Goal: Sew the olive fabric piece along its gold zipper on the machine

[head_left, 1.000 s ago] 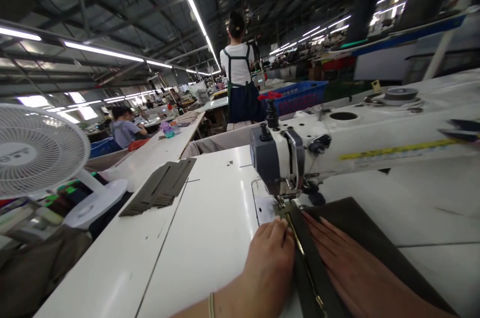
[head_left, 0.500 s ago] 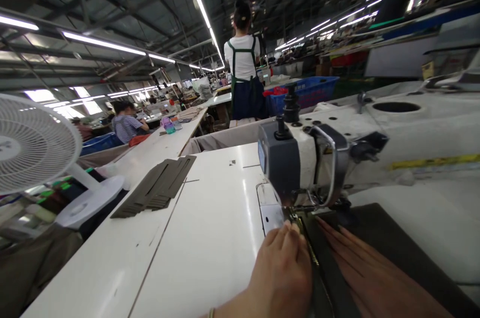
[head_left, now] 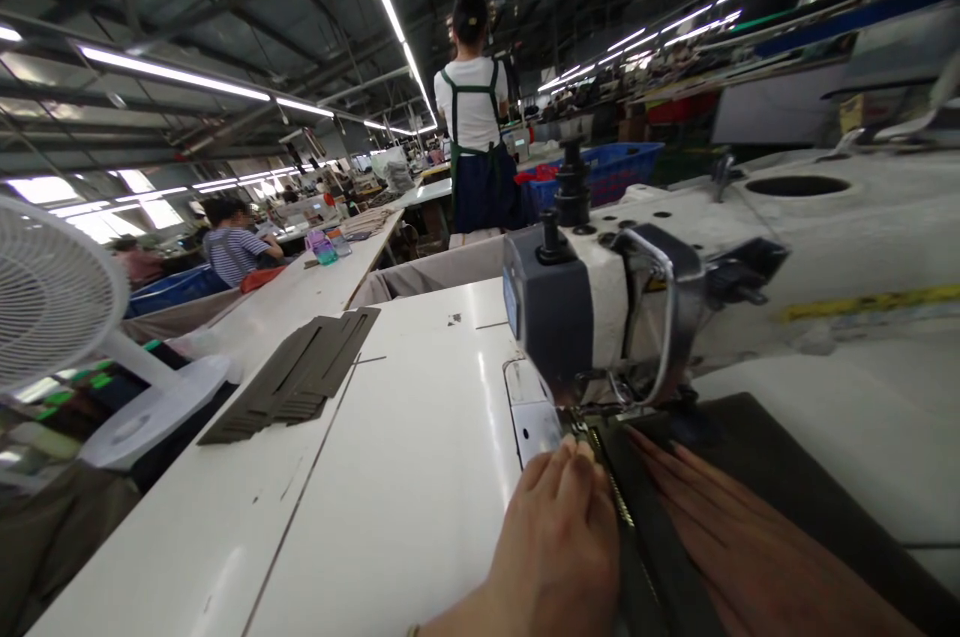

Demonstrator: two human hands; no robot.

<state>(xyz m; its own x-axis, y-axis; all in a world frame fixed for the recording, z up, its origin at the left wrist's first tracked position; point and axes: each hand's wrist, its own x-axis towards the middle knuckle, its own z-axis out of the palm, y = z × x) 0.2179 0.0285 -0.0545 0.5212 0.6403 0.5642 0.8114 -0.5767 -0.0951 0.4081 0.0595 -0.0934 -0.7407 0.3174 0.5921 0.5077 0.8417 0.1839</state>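
In the head view, taking clock directions from its centre, we have the dark fabric point(head_left: 757, 457) at four o'clock, lying on the white table point(head_left: 405, 447) and reaching in under the sewing machine's head point(head_left: 559, 317). Along the fabric, at five o'clock, runs a brass-toothed zipper point(head_left: 621, 505).

Our left hand point(head_left: 559, 527), at five o'clock, bunches its curled fingers at the zipper's left, close to the metal plate point(head_left: 536, 427); we cannot tell whether they pinch the cloth or only press it. Our right hand point(head_left: 727, 517), at four o'clock, lies flat on the fabric to the zipper's right, fingers extended and clenching nothing.

At eight o'clock we see a fanned stack of dark pieces point(head_left: 296, 377) on the table, and at nine a white fan point(head_left: 52, 292). A yellow tape strip point(head_left: 870, 302) runs along the machine arm point(head_left: 847, 237) at three. A person in a white shirt point(head_left: 474, 107) stands at twelve, back to us, with a blue crate point(head_left: 619, 172) at two.
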